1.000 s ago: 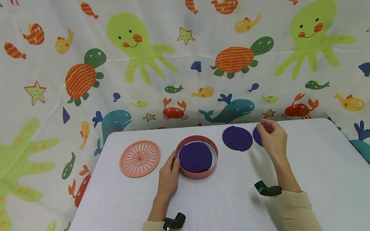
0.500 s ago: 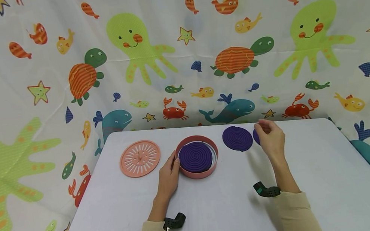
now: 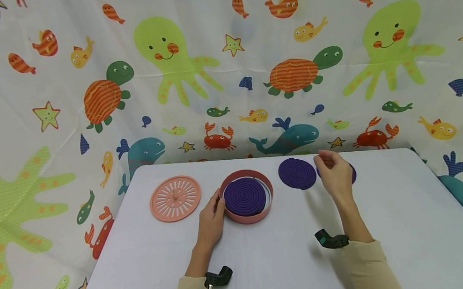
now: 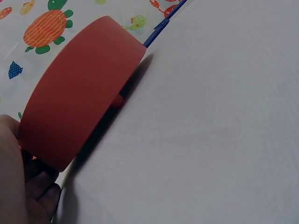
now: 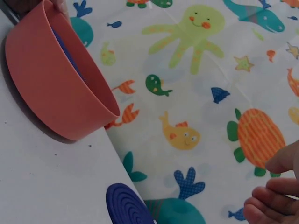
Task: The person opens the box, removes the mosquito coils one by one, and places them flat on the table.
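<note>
My left hand (image 3: 211, 219) grips the left side of a round pink container (image 3: 249, 219), thumb by the rim; the left wrist view shows its fingers low on the wall (image 4: 84, 93). A purple spiral coil (image 3: 244, 197) lies inside the container. Over the table's back right, my right hand (image 3: 336, 173) is raised in front of another purple coil (image 3: 353, 174), partly covering it. In the right wrist view this hand (image 5: 280, 186) has its thumb apart from loosely bent fingers, with nothing between them. One more purple coil (image 3: 296, 174) lies between the container and the right hand.
A flat pink slotted disc (image 3: 174, 195) lies left of the container on the white table (image 3: 286, 261). Behind the table's back edge hangs a cloth (image 3: 217, 85) printed with sea animals. Each wrist wears a small black camera.
My right hand has shifted slightly left, uncovering the right side of the rightmost coil. The left hand and the container stay where they were.
</note>
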Action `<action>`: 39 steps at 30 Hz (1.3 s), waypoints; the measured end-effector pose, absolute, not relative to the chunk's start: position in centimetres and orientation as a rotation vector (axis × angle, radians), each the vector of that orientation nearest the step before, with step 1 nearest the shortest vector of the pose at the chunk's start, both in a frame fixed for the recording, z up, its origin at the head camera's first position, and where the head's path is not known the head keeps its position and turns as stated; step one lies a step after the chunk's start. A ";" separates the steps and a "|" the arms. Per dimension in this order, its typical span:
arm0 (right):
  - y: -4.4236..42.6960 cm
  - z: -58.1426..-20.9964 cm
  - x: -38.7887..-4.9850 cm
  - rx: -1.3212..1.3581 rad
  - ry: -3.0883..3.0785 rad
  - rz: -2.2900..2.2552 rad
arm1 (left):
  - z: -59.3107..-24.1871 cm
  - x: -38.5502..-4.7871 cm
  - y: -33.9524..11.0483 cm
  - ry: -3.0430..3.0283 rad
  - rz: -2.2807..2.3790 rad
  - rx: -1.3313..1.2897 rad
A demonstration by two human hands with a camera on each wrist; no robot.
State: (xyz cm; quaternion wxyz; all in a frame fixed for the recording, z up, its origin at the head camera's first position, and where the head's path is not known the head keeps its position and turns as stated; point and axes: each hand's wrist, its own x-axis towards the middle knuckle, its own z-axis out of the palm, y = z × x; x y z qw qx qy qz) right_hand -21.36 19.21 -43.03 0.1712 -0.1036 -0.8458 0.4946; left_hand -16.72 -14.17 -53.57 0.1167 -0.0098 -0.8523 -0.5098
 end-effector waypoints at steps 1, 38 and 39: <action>19.2 -43.0 -21.4 -0.292 -2.403 1.399 | -53.6 -16.7 -14.2 -2.496 -1.492 -0.029; 16.0 -42.6 -20.4 -0.067 -2.406 1.438 | -53.3 -16.5 -14.1 -2.502 -1.491 -0.021; 15.9 -42.6 -20.4 -0.062 -2.408 1.439 | -53.3 -16.5 -14.1 -2.503 -1.490 -0.019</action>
